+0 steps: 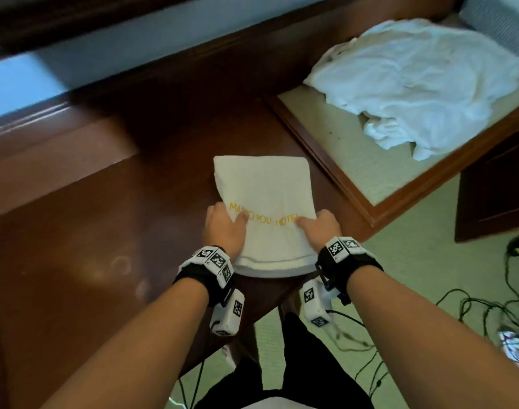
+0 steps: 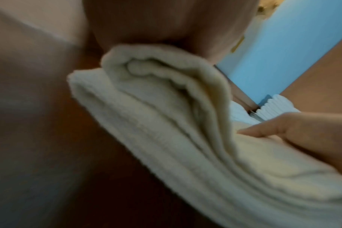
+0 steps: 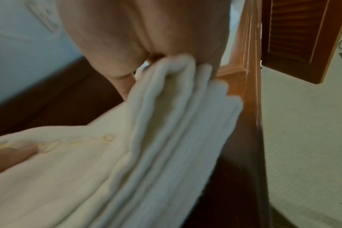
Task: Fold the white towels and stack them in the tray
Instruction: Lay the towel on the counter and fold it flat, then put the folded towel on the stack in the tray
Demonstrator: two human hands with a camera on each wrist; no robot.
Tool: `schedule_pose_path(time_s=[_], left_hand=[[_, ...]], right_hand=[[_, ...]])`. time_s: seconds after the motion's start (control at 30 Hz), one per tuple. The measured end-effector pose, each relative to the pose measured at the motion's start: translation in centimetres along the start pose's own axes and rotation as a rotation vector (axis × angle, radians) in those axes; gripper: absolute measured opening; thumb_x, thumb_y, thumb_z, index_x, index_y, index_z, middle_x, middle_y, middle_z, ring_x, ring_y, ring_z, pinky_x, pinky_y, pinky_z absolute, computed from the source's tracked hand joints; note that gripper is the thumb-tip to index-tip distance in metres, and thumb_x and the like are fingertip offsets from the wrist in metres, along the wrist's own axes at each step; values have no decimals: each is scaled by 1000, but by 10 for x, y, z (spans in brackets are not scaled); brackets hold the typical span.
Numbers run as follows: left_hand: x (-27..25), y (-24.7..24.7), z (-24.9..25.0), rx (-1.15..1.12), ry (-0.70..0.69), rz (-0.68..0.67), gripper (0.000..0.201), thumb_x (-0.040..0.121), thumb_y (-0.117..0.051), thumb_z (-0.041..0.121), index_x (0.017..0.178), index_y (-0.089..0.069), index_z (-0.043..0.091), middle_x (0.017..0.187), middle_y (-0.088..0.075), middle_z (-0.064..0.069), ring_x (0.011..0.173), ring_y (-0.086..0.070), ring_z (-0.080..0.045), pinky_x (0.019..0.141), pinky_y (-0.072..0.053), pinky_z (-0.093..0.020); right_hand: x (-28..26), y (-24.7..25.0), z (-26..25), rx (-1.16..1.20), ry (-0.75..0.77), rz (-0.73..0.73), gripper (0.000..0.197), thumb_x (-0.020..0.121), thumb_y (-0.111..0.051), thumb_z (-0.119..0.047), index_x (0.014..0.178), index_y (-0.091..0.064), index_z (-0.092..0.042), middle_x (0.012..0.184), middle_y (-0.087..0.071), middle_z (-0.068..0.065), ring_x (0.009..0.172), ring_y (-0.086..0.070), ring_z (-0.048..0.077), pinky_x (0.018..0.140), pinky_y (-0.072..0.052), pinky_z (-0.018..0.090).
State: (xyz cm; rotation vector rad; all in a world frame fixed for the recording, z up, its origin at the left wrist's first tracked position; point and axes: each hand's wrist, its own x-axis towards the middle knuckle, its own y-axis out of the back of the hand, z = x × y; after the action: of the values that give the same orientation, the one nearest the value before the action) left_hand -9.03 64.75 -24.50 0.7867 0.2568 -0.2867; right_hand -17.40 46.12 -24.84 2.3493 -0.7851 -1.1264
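Note:
A folded white towel with yellow lettering lies near the front corner of a dark wooden table. My left hand grips its left edge, thumb on top. My right hand grips the right edge the same way. In the left wrist view the stacked layers of the towel bunch up under my left hand. In the right wrist view the towel is pinched by my right hand. A wooden tray with a beige lining sits to the right, holding a crumpled pile of white towels.
The table's front edge ends just behind my wrists, with pale carpet below. Black cables trail over the carpet at the right. A dark wooden cabinet stands beside the tray. A wall runs along the table's far side.

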Motion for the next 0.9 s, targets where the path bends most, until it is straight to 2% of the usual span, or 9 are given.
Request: schedule_pose_path(time_s=[0.23,0.33,0.4,0.5,0.6,0.73,0.8,0.83,0.9], left_hand=[[-10,34,85,24,-284,-7,34,97,-61,44,108,-59,11,110,-54,-5,105,-56,-27,81,-37,-32],[-6,33,139,26,-403,-1,35,95,-61,47,104,-60,13,106,-56,-2,100,-56,-24,82,-42,-36],[-4,24,179,35,-482,21,37,93,-62,49,103,-62,14,105,-60,-4,98,-58,-25,84,-46,-38],[-4,-4,242,19,-561,23,36,92,-64,50,102,-64,15,105,-63,-4,97,-60,-24,82,-47,-36],[-8,-47,304,-8,-609,31,42,88,-65,55,101,-66,15,103,-66,-4,96,-63,-25,87,-54,-43],[-20,-112,380,-68,-659,-7,37,87,-68,51,99,-68,16,100,-71,-3,93,-67,-24,85,-56,-45],[-26,-143,414,-76,-692,-34,34,87,-68,48,100,-69,17,97,-72,-2,92,-67,-25,83,-56,-44],[-30,-158,430,-83,-703,-43,33,87,-68,48,99,-69,17,96,-71,-2,91,-67,-24,81,-56,-42],[-35,-184,462,-102,-701,-73,33,88,-70,47,97,-67,15,93,-71,-2,87,-66,-23,70,-52,-33]], right_hand=[[-27,81,-45,56,138,152,43,86,-66,-36,117,-55,-9,122,-62,15,108,-59,35,87,-46,38],[-27,131,-56,72,228,243,45,90,-61,-42,120,-51,-10,119,-59,12,103,-57,33,84,-44,38],[-22,167,-58,76,279,292,42,92,-58,-42,119,-49,-12,110,-56,7,93,-52,29,79,-40,36],[-4,226,-54,82,318,365,36,92,-57,-43,110,-46,-13,101,-50,3,88,-48,27,77,-39,36],[19,291,-42,114,322,408,37,92,-58,-43,108,-47,-12,101,-53,5,88,-51,29,79,-44,39],[52,374,-14,208,344,460,42,89,-63,-40,113,-50,-8,114,-61,14,103,-59,35,91,-49,46],[65,414,2,233,346,485,46,89,-65,-38,118,-51,-6,117,-60,13,106,-58,33,89,-47,40],[70,434,10,229,344,492,45,90,-66,-37,119,-51,-5,115,-59,12,103,-56,29,83,-43,35],[82,471,22,210,333,512,42,90,-67,-36,115,-53,-5,112,-59,12,97,-54,26,76,-36,32]])
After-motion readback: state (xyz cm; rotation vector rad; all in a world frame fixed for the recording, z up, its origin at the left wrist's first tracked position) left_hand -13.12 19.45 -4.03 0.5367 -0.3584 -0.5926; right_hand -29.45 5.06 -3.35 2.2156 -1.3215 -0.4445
